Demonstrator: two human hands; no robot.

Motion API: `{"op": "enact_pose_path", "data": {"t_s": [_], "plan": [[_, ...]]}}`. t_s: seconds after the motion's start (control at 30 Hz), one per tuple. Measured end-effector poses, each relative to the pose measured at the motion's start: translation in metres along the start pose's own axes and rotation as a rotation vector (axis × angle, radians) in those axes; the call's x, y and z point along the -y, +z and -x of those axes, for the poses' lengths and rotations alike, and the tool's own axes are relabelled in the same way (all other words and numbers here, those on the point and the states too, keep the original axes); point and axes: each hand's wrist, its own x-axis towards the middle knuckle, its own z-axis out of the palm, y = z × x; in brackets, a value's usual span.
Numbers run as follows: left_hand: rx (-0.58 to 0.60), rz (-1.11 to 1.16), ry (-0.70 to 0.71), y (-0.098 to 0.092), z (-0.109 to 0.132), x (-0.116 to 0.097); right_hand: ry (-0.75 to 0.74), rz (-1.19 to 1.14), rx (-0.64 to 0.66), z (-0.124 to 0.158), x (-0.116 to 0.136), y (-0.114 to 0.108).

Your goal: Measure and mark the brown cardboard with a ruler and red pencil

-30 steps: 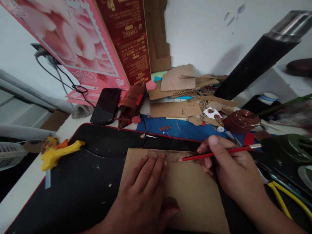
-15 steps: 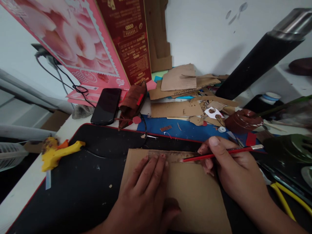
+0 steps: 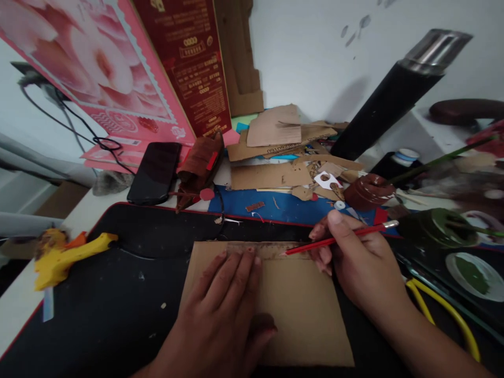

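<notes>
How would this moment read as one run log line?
left hand: flat on cardboard sheet and clear ruler | right hand: holding red pencil, tip at ruler | nearby: yellow glue gun, phone

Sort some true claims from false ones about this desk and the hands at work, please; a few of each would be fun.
1. The right hand grips a red pencil. True.
2. The left hand lies on a brown cardboard sheet. True.
3. The red pencil's tip points away from the left hand. False: it points toward it.
4. A see-through strip, apparently a ruler, lies along the sheet's far edge. True.
5. A black phone lies on the cardboard sheet. False: it lies near the pink box.
6. The yellow glue gun lies at the picture's right. False: it lies at the left.
</notes>
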Motion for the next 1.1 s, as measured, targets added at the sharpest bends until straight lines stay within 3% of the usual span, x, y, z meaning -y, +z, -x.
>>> {"op": "enact_pose_path", "data": {"t_s": [0.3,1.1], "plan": [[-0.046,0.022,-0.004,0.0014,-0.0006,0.0014,-0.051,-0.045,-0.053,-0.0039,0.0035,-0.0037],[-0.029,-0.010,0.023,0.0046,0.0020,-0.0013,-0.017,0.002,-0.003,-0.0047,0.0063,-0.0052]]}}
